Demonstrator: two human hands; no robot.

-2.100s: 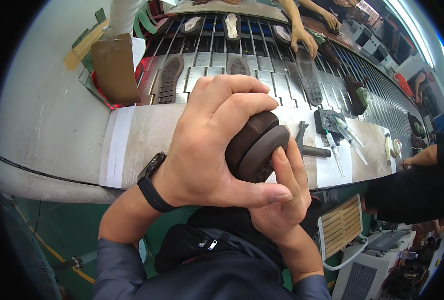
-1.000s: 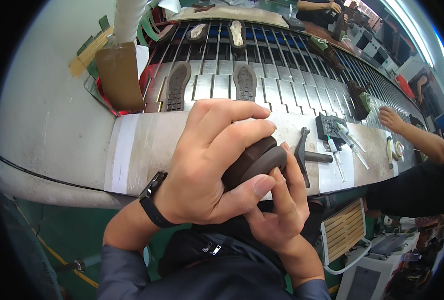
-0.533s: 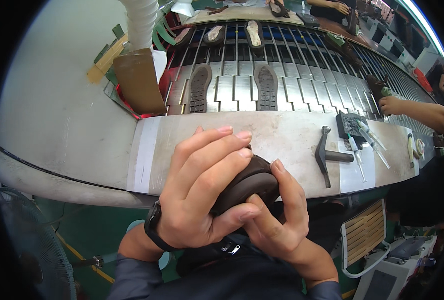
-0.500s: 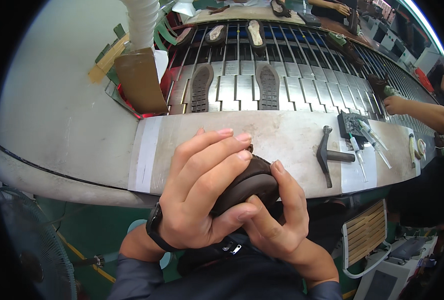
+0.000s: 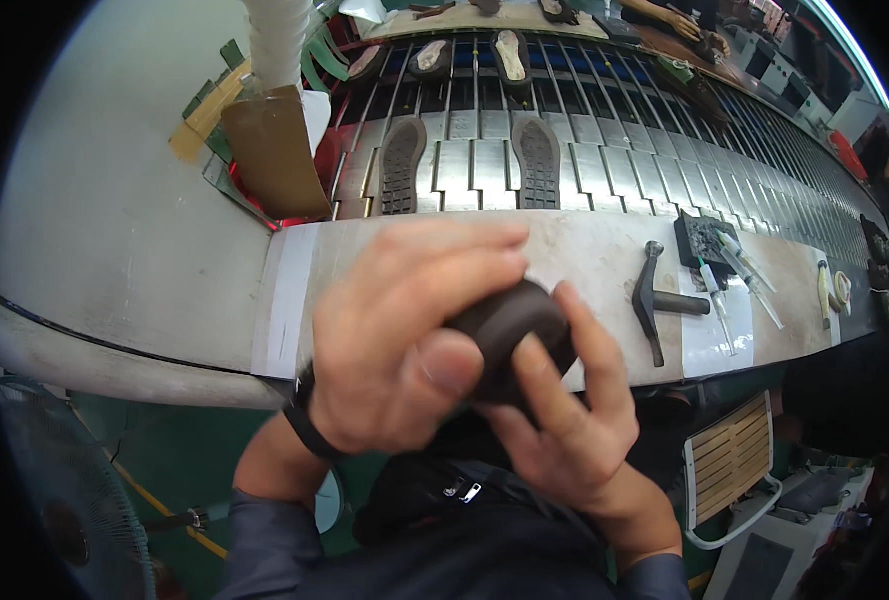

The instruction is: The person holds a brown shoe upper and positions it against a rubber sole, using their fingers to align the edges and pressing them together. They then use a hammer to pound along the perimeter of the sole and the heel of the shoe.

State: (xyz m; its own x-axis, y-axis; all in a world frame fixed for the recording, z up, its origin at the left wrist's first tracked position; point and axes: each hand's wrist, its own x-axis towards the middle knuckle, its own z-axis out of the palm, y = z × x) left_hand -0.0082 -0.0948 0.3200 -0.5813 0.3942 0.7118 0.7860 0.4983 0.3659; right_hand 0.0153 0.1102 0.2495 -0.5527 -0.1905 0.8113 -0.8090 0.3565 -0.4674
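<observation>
Head view: the left hand (image 5: 389, 335), blurred, grasps the left side of a dark brown shoe (image 5: 512, 318) with its fingers (image 5: 464, 281). The shoe is held above the near edge of the surface (image 5: 594, 258). The right hand (image 5: 579, 425) grips the shoe's right side, fingers bent. Farther right, a hammer (image 5: 648, 298) lies on the surface beside a black block (image 5: 702, 236) and syringes (image 5: 716, 305).

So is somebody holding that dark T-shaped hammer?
No, the dark T-shaped hammer lies on the pale worktop, while the left hand and the right hand hold a dark brown rounded shoe.
</observation>
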